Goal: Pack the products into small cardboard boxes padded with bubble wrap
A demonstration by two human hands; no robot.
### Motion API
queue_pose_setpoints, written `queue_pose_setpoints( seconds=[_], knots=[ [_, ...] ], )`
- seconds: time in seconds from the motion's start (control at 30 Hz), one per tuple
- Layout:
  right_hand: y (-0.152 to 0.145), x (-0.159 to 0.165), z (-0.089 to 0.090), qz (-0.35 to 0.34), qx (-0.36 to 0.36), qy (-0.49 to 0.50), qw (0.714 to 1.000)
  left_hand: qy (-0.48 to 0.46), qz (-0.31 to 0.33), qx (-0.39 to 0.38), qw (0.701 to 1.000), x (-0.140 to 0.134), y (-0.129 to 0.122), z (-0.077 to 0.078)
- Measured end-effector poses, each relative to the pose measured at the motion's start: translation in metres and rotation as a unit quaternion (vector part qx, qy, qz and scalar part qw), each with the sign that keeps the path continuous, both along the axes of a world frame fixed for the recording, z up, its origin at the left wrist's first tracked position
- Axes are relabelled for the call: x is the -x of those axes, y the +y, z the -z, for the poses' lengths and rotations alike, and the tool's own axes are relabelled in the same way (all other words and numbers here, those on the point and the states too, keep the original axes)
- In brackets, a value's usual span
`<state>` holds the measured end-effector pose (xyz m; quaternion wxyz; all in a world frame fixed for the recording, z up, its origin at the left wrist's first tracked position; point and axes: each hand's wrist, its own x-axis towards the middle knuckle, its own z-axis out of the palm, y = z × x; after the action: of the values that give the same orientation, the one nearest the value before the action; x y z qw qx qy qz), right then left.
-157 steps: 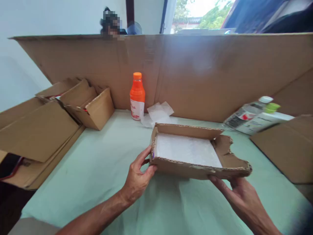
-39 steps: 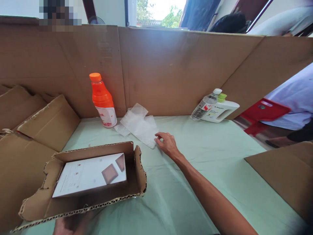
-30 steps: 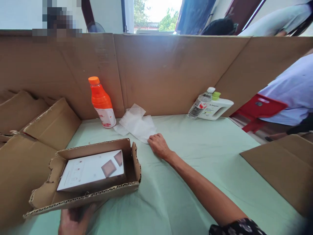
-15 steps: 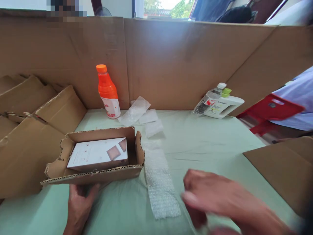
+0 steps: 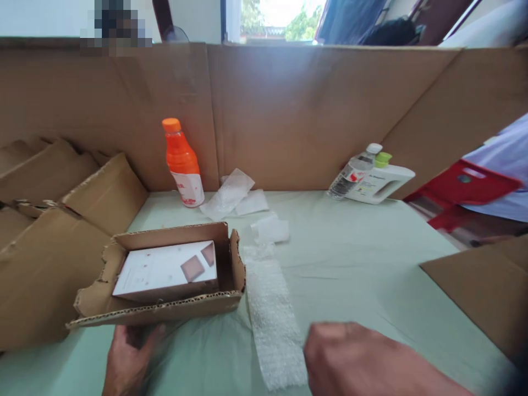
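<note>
A cardboard box (image 5: 157,314), with no lid over it, stands at the left of the table; inside lies a white carton (image 5: 160,267) with brown squares printed on it. My left hand (image 5: 126,357) is at the box's near side, thumb apart, its fingers partly hidden under the box, gripping it. My right hand (image 5: 350,357), low at the right and blurred, is curled with its knuckles up; whatever its fingers may hold is hidden. Beside it lies a long strip of bubble wrap (image 5: 276,324), reaching past the box's right end.
Behind the box are an orange-capped bottle (image 5: 185,168) and loose wrap pieces (image 5: 229,195). A clear bottle (image 5: 350,173) leans by a white jug (image 5: 381,184) at the back. Cardboard walls (image 5: 289,110) enclose the green-covered table (image 5: 350,236); folded cardboard (image 5: 49,264) is on the left.
My right hand has moved down toward me. A small wrap piece behind the strip has shifted slightly right. The whole view has tilted up a little; my left hand stays at the box.
</note>
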<state>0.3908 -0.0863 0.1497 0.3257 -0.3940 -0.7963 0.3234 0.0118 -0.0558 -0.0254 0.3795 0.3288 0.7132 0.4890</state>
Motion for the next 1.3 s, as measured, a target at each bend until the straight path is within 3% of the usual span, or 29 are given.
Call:
queue_pose_setpoints(
  seconds=[0.13,0.27,0.37,0.43,0.53,0.6,0.7,0.8,0.87,0.93,1.0,1.07,1.17,1.3],
  knots=[
    [0.039,0.033,0.048,0.133,0.044,-0.025,0.990,0.034,0.021,0.026,0.999,0.001,0.003,0.001],
    [0.071,0.057,0.095,0.100,0.088,-0.002,0.991,0.118,0.046,0.005,0.992,-0.019,0.042,-0.016],
    [0.103,0.038,0.104,0.129,0.083,0.015,0.988,0.101,0.120,-0.043,0.987,-0.045,0.095,-0.034],
    [0.129,0.012,0.106,0.182,0.038,-0.011,0.982,0.067,0.159,-0.088,0.981,-0.065,0.127,-0.040],
    [0.171,-0.026,0.109,0.316,0.011,-0.063,0.947,-0.004,0.162,-0.143,0.976,-0.086,0.145,-0.038],
    [0.194,-0.042,0.113,0.384,0.055,-0.081,0.918,-0.047,0.123,-0.143,0.981,-0.091,0.132,-0.032],
    [0.211,-0.053,0.117,0.413,0.095,-0.070,0.903,-0.026,0.095,-0.093,0.991,-0.090,0.081,-0.026],
    [0.199,-0.064,0.112,0.429,0.069,-0.021,0.900,0.080,0.189,-0.060,0.977,-0.095,0.018,-0.023],
    [0.178,-0.074,0.105,0.448,0.049,0.021,0.893,0.156,0.307,-0.095,0.934,-0.108,-0.015,-0.023],
    [0.152,-0.084,0.098,0.461,0.045,0.060,0.884,0.222,0.422,-0.156,0.865,-0.126,-0.035,-0.026],
    [0.125,-0.091,0.093,0.470,0.058,0.093,0.876,0.280,0.496,-0.190,0.800,-0.144,-0.044,-0.029],
    [0.099,-0.094,0.092,0.476,0.080,0.117,0.868,0.323,0.537,-0.193,0.755,-0.156,-0.047,-0.035],
    [0.068,-0.093,0.094,0.471,0.131,0.134,0.862,0.353,0.568,-0.169,0.724,-0.159,-0.053,-0.044],
    [0.043,-0.089,0.101,0.442,0.213,0.137,0.861,0.361,0.588,-0.132,0.712,-0.144,-0.077,-0.055]
  ],
)
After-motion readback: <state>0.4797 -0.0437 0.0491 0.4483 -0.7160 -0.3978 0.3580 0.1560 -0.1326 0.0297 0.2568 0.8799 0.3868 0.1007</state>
